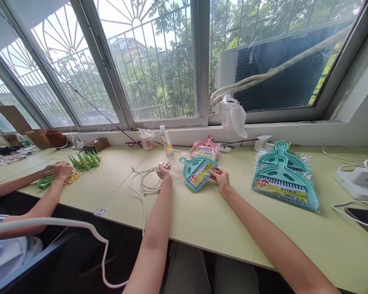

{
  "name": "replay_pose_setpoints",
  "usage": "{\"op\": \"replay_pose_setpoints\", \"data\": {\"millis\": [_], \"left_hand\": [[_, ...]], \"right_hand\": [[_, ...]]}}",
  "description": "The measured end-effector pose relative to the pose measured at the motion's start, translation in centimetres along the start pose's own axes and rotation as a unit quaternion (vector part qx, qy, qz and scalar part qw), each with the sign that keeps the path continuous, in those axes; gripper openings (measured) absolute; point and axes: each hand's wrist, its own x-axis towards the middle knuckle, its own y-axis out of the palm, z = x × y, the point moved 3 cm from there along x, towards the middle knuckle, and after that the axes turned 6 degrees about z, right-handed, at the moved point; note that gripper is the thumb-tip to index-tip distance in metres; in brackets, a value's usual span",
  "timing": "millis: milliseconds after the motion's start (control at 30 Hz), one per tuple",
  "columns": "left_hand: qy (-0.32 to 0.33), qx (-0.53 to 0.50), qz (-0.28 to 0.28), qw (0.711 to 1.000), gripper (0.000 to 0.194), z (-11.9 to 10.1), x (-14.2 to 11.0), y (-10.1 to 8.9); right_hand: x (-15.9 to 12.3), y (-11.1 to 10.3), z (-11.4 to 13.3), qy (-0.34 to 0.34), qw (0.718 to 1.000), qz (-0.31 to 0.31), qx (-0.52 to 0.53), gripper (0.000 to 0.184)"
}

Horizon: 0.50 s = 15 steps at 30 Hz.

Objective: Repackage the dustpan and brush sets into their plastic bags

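My right hand (pixel 221 179) grips the right edge of a teal dustpan-and-brush set (pixel 198 173), fingers at its printed label card. The set is tilted, its looped handle pointing up and left. My left hand (pixel 164 170) is closed, fingers curled, on a clear plastic bag (pixel 178 170) that stretches toward the set; the bag's outline is hard to make out. Just behind is a pink dustpan set (pixel 205 149), partly covered by the teal one. Farther right lies a stack of teal dustpan sets (pixel 283 179) in clear wrapping.
A coiled white cable (pixel 149 181) lies left of my left hand. Behind stand a drink bottle (pixel 166 141) and a bagged cup (pixel 146 139). At right are a power strip (pixel 360 179) and a phone (pixel 366 218). A co-worker's hands (pixel 61 170) handle green pieces (pixel 87 161) at left.
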Motion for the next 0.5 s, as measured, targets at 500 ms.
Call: {"op": "replay_pose_setpoints", "data": {"millis": [500], "left_hand": [[0.256, 0.213, -0.227, 0.915, 0.026, -5.5, -2.8, -2.9]], "right_hand": [[0.3, -0.6, 0.0, -0.040, 0.998, -0.026, 0.027, 0.037]]}}
